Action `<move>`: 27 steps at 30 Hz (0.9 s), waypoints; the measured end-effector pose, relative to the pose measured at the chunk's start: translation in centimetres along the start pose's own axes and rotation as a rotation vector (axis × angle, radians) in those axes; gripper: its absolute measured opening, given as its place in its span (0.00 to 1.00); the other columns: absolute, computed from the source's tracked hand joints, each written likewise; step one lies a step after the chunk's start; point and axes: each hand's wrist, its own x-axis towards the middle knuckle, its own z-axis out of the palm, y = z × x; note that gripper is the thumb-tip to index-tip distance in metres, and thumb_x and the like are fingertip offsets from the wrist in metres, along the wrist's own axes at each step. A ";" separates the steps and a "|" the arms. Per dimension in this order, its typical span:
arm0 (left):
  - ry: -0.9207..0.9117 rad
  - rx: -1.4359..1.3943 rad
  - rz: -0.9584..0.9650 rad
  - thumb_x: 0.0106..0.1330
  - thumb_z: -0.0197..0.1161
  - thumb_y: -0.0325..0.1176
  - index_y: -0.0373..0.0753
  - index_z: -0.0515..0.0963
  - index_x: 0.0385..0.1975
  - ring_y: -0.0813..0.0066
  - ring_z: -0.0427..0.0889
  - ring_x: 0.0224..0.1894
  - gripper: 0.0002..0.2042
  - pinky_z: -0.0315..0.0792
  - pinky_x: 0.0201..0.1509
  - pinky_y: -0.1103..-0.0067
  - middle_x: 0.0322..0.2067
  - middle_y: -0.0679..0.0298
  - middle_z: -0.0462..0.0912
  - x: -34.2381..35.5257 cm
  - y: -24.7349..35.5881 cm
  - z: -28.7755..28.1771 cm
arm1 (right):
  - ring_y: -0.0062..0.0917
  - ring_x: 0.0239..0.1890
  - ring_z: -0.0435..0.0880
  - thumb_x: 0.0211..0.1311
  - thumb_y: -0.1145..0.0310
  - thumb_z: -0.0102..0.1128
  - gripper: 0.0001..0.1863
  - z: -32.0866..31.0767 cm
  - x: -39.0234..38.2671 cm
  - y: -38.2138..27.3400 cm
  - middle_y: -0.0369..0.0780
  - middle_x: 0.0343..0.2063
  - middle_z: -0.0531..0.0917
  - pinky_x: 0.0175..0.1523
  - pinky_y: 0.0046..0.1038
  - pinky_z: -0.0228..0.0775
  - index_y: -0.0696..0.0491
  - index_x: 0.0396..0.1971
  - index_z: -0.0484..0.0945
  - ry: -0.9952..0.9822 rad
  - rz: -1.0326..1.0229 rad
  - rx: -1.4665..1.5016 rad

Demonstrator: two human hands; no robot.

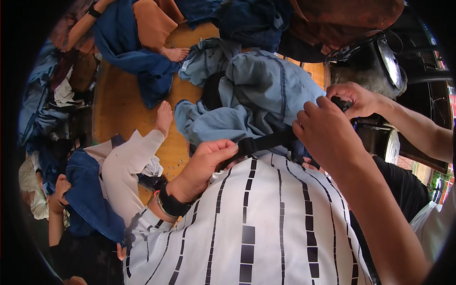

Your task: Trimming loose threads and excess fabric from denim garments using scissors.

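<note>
The wearer's left hand (202,164), left of the frame's centre, is closed in a pinch on a black strap (270,141), thumb laid against a thicker folded or buckled part at its end. The strap lies just right of this hand and runs right, across the waist of the white shirt (232,223), toward two more hands. The lower hand (327,130) and the upper hand (358,97) are curled together about a small black piece (343,102); whose they are, and so how the wearer's right one stands, cannot be told.

The strap is flat and looks woven. Rows of black rectangles stripe the smooth shirt. Beyond, at upper centre, bunched light-blue cloth (280,85) shows creases and a dark seam. Bare feet (164,116) rest on a yellow-brown wooden surface (118,104). A small white label (185,65) sits on the cloth, its print too small to read.
</note>
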 end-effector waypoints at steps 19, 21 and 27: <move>-0.070 0.050 0.071 0.70 0.56 0.35 0.40 0.78 0.36 0.94 0.66 0.25 0.07 0.58 0.30 0.92 0.25 0.79 0.73 1.8 -0.9 -0.2 | 0.27 0.47 0.74 0.51 0.70 0.62 0.09 -0.3 -2.0 1.2 0.35 0.33 0.76 0.56 0.28 0.64 0.51 0.33 0.76 0.125 0.456 -0.112; -0.075 0.066 0.093 0.70 0.56 0.35 0.40 0.78 0.36 0.94 0.65 0.25 0.07 0.57 0.30 0.92 0.24 0.79 0.73 1.8 -1.0 -0.3 | 0.27 0.48 0.74 0.50 0.70 0.62 0.09 -0.4 -1.7 1.6 0.35 0.32 0.76 0.57 0.28 0.64 0.51 0.33 0.76 0.155 0.433 -0.158; -0.090 0.112 0.115 0.71 0.56 0.36 0.39 0.78 0.36 0.94 0.64 0.25 0.08 0.55 0.30 0.92 0.23 0.79 0.71 1.9 -0.5 -0.3 | 0.28 0.48 0.74 0.41 0.69 0.67 0.11 -2.2 -2.2 4.5 0.34 0.32 0.77 0.57 0.26 0.63 0.49 0.28 0.78 0.200 0.121 0.082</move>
